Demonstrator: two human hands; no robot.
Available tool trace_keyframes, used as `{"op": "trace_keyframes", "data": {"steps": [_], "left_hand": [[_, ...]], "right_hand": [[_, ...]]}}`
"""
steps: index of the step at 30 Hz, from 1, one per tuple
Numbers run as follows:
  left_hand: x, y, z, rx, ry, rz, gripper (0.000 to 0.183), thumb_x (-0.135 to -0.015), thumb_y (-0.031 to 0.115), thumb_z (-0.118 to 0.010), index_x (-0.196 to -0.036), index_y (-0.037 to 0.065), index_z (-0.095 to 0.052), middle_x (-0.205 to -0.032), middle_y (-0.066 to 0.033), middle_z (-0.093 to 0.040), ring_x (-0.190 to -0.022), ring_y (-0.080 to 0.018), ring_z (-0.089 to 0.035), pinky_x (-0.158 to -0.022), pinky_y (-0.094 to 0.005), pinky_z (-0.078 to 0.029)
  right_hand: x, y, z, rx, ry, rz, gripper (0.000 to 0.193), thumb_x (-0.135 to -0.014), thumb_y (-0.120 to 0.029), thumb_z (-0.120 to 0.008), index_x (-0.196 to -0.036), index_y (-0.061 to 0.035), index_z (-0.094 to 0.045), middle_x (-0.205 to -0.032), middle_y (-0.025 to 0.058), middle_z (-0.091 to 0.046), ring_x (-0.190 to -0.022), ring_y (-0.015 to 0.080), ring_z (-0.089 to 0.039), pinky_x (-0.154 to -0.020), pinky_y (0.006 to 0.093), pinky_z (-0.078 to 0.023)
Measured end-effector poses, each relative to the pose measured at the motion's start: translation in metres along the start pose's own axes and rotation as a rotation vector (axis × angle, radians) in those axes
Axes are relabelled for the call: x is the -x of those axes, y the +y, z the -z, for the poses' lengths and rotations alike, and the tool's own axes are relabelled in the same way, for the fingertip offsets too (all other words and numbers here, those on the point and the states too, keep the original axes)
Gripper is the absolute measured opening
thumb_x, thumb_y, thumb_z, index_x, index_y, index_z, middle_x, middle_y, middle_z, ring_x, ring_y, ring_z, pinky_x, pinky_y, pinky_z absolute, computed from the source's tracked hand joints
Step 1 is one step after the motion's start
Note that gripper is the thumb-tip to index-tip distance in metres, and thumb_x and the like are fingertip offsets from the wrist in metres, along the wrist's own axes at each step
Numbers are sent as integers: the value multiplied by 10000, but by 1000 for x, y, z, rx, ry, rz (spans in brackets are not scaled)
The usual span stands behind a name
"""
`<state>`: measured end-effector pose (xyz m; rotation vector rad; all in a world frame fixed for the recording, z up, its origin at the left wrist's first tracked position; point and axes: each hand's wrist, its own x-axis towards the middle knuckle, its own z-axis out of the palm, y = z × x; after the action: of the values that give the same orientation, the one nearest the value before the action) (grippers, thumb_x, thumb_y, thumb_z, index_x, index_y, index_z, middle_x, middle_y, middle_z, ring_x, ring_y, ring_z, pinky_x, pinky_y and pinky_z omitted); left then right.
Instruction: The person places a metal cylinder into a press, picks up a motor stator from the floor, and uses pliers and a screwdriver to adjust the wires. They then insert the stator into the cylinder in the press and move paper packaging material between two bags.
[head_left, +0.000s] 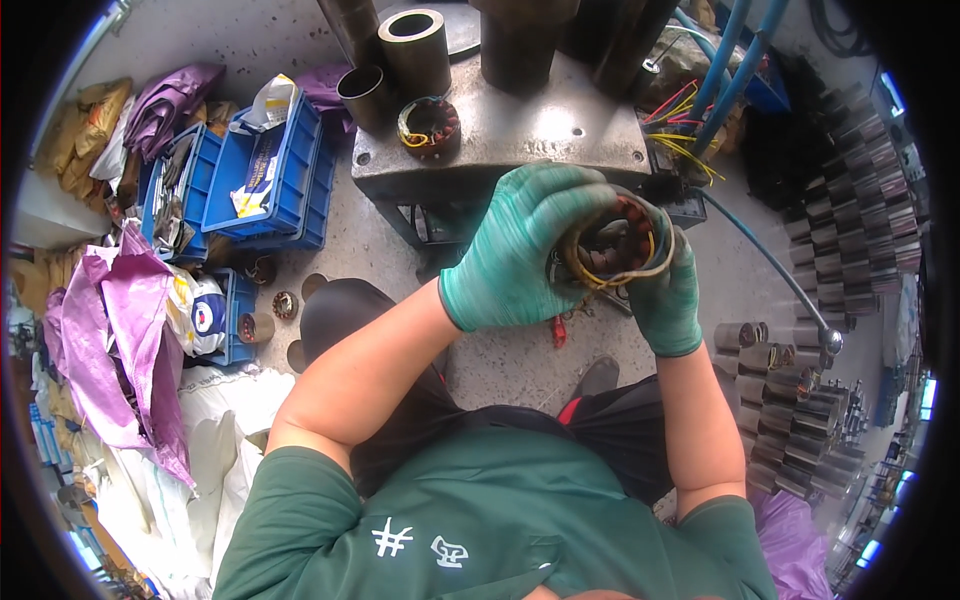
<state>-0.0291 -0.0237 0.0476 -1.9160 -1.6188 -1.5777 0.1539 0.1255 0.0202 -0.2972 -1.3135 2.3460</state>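
A motor stator, a ring with copper windings and yellowish lead wires, is held up between my two green-gloved hands, just in front of the metal press table. My left hand wraps round its left side, fingers over the top. On its right side my right hand grips it, the fingers partly hidden behind the ring. Another wound stator with a yellow wire rests on the table's left part. Beside it stand a short dark metal sleeve and a taller thick-walled steel cylinder.
Blue crates with bags stand at the left, near purple sacks and white sacks. Rows of metal cylinders are stacked at the right. A blue hose with a ball-ended lever lies between. A small stator sits on the floor.
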Motion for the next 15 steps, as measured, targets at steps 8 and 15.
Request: {"op": "trace_keyframes", "data": {"steps": [8,15], "left_hand": [[4,-2,-8,945,48,919,895,-703,114,-974,-1434,-40,-482,-1344,-136,-617,-1254,-226,-610,-1122,-363,-514],[17,-14,-20,1126,-77,1162,826,-886,610,-772,-1424,15,-581,-1293,-125,-677,-1186,-225,-640,-1077,-405,-508]], "right_hand": [[-1,-9,-13,375,203,179,524,-995,-231,-752,-1440,-30,-563,-1264,74,-659,-1146,166,-643,-985,324,-550],[-3,-7,-9,889,95,381,623,-844,25,-772,-1439,-45,-600,-1323,43,-640,-1092,128,-627,-974,287,-545]]}}
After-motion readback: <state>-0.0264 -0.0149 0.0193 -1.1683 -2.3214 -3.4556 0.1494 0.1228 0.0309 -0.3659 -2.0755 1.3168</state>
